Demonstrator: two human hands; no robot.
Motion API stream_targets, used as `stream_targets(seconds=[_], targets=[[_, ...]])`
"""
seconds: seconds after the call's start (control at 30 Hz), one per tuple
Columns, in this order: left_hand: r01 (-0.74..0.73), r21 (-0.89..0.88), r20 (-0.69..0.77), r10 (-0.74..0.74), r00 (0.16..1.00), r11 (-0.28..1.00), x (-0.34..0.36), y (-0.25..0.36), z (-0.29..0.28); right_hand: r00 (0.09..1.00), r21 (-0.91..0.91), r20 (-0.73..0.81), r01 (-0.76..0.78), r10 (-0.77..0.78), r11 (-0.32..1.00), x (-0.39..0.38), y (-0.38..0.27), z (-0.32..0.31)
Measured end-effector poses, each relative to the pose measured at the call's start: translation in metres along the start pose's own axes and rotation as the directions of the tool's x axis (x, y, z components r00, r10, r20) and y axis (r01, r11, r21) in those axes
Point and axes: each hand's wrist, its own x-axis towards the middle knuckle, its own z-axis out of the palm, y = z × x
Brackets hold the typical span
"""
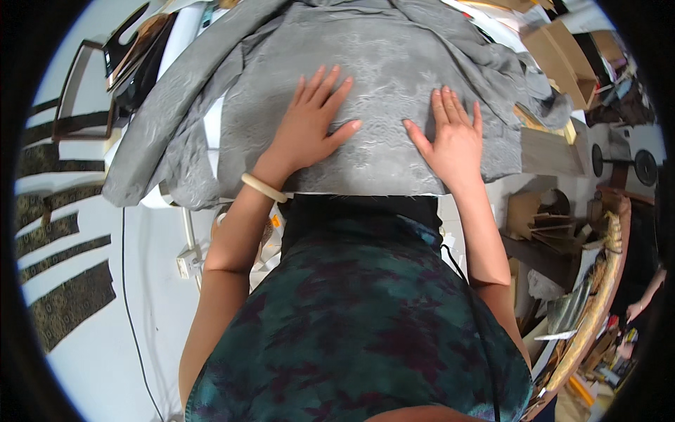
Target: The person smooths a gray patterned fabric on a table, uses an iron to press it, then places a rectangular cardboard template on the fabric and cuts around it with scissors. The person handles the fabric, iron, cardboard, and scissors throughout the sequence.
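Note:
A large grey patterned fabric (380, 53) is spread over the work surface in front of me, with its near edge close to my waist. Flat on its left middle lies my left hand (313, 119), fingers spread and pointing away from me; a pale bangle (263, 188) circles that wrist. My right hand (453, 137) rests palm down on the right part of the cloth, thumb held apart from the fingers. Neither hand grips anything. Fine wrinkles show between and around the hands. Loose folds bunch at the far side and hang over the left and right edges.
Dark patterned strips (70, 295) hang or lie along the white surface at the left, below a dark rectangular frame (81, 88). An open cardboard box (559, 60) stands at the far right. Lower right, a long container (598, 309) holds scraps. Another person's hand (636, 309) appears at the right rim.

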Motion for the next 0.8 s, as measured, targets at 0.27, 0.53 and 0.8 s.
stream_targets(seconds=[0.27,0.53,0.8], targets=[[-0.029,-0.069,-0.011,0.029,1.000,0.997,0.001,-0.007,0.002,0.991,0.617,-0.076,-0.039,0.109,0.786,0.070,0.106,0.056],[-0.013,-0.029,-0.077,0.011,0.997,0.999,0.005,0.009,0.018,0.972,0.249,0.111,-0.227,0.205,0.942,0.115,0.151,0.045],[0.047,-0.127,-0.113,-0.061,0.992,0.991,0.008,0.014,0.022,0.992,0.319,-0.015,0.127,-0.129,0.939,0.069,0.051,0.064]])
